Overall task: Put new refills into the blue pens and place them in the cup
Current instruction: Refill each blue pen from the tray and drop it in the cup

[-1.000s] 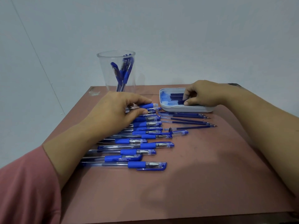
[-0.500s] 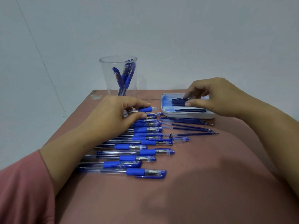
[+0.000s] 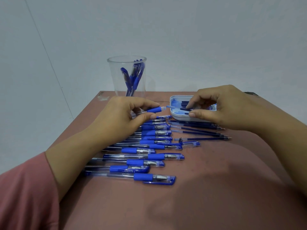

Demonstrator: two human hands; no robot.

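On my feed the left hand [image 3: 126, 117] sits above the far end of a row of clear-barrelled blue ballpoint pens [image 3: 149, 156], which lie side by side on the reddish-brown table [image 3: 207, 188]. Its thumb and forefinger pinch a clear pen barrel with a blue rubber grip [image 3: 153, 110], raised off the table with the grip end pointing right. Just beside that end is the shallow white plastic tray [image 3: 172, 113]. The right hand [image 3: 224, 108] is over the tray with its fingers curled, and its forefinger and thumb pinch 1 thin dark blue refill [image 3: 184, 109] among the others lying there. More loose dark blue refills [image 3: 199, 131] lie on the table against the tray's near side, with a small dark pen tip [image 3: 180, 139] near them. At the table's far edge, behind the left hand, the tall clear plastic cup [image 3: 114, 73] stands upright with several blue pens [image 3: 134, 78] leaning inside. A pink sleeve [image 3: 25, 188] covers the left arm.
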